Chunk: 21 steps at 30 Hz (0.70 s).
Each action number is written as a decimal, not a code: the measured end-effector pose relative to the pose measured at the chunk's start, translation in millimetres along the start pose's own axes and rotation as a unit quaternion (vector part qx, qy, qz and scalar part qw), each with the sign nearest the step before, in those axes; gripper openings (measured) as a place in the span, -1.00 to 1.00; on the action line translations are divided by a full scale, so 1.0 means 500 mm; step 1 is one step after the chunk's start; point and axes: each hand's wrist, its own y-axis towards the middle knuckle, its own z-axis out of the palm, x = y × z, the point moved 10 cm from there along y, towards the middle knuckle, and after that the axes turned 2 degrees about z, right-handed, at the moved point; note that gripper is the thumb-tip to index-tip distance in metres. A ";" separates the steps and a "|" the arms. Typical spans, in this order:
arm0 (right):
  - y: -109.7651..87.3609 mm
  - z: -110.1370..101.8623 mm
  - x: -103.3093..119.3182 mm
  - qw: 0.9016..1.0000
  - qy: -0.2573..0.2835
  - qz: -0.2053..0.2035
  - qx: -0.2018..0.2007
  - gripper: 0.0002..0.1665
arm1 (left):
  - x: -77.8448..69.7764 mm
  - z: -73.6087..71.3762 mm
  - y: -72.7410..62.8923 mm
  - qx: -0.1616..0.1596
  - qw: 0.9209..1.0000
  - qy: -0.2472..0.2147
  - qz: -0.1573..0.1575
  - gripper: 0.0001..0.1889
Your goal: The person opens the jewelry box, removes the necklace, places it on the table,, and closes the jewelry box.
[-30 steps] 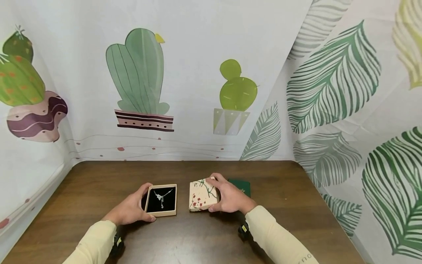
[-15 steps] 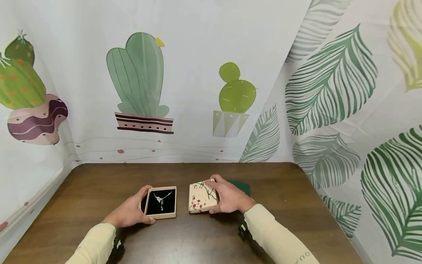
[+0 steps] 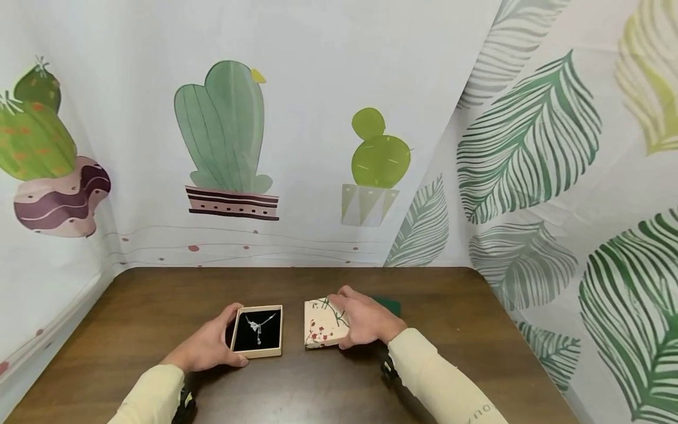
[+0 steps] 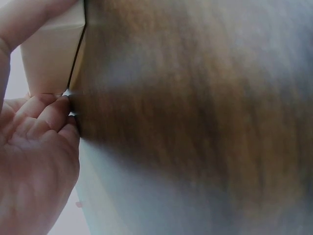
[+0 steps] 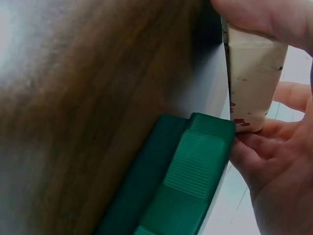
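Left hand (image 3: 203, 347) – I see fingers curled round open box (image 3: 258, 331) with necklace (image 3: 256, 327) | right hand (image 3: 365, 321) – grips floral lid (image 3: 322, 323), green box (image 5: 188, 181) just beside.

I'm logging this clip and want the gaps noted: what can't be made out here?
- Green box: head view, mostly hidden behind the right hand; right wrist view cuts it off.
- Necklace pendant: head view, too small for detail.
- Open box contents: left wrist view shows only its outer wall.
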 end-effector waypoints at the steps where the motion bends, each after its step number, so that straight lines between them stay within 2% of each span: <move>1: 0.000 0.001 0.000 1.000 -0.003 0.000 0.004 0.14 | 0.001 0.001 0.001 0.001 1.000 -0.001 0.000 0.23; 7: 0.008 -0.004 0.006 1.000 -0.015 0.001 0.014 0.15 | 0.000 -0.005 0.005 -0.006 1.000 0.002 0.003 0.23; 21: 0.018 0.008 0.004 0.998 -0.041 0.023 0.037 0.14 | -0.003 0.001 0.000 0.002 1.000 -0.009 0.001 0.20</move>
